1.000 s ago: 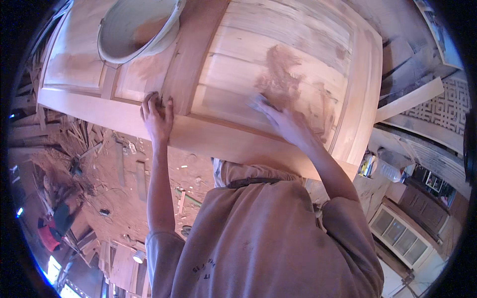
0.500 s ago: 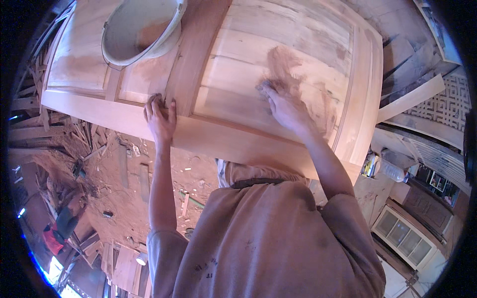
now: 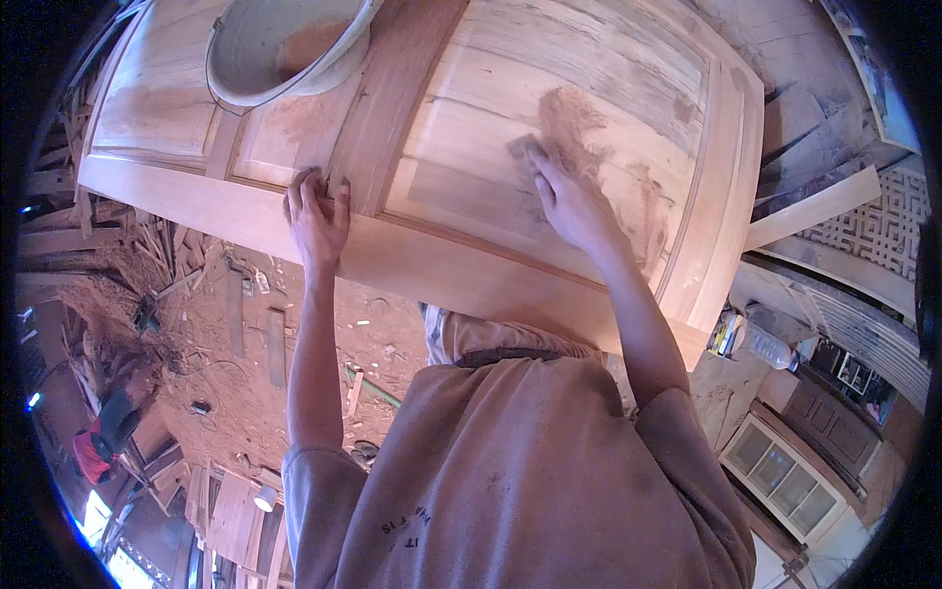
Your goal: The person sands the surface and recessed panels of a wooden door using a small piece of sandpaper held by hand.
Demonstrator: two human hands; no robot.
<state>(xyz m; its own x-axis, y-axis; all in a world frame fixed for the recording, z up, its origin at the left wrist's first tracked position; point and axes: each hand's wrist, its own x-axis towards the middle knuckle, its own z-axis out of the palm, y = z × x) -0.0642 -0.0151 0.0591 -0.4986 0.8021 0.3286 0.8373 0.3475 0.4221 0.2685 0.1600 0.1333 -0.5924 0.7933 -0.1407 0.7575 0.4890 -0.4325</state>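
At frame centre, the right hand (image 3: 569, 201) pinches a small flat scraper (image 3: 523, 147) against the pale wooden panelled door (image 3: 589, 88). The left hand (image 3: 316, 211) lies flat, fingers together, on the door's rail. Strokes probably work best kept flat along the grain, spreading the brown filler smear (image 3: 569, 123).

A pale panelled wooden door (image 3: 549, 128) lies flat, brown filler (image 3: 574, 123) smeared across its panel.

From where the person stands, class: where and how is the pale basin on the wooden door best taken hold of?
Probably the basin by its rolled rim, at the near edge facing the left hand. It sits upright and open on the door, so a hand coming over the near frame can hook the rim, thumb inside.
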